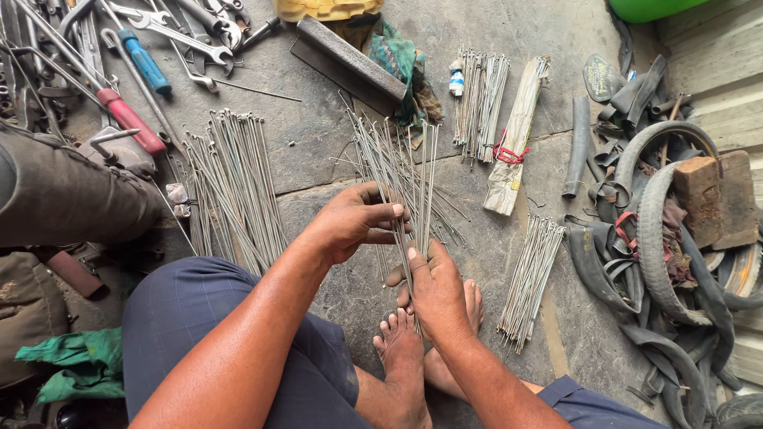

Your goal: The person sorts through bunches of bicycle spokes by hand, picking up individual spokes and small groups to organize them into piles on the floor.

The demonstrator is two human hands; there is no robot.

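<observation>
My right hand [436,292] grips the lower ends of a fanned bunch of thin metal spokes [397,171], held upright over my bare feet [413,342]. My left hand [356,218] closes its fingers around a few of those spokes a little higher up. The spoke tips spread out toward the far side of the stone floor. A loose pile of spokes [230,187] lies to the left of my hands.
More spoke bundles [479,99] [531,278] and a paper-wrapped bundle [517,135] lie on the floor. Wrenches and screwdrivers [131,71] are at top left, a metal bar [350,63] at top centre. Old tyres and rubber strips [660,230] with a brick are piled at the right.
</observation>
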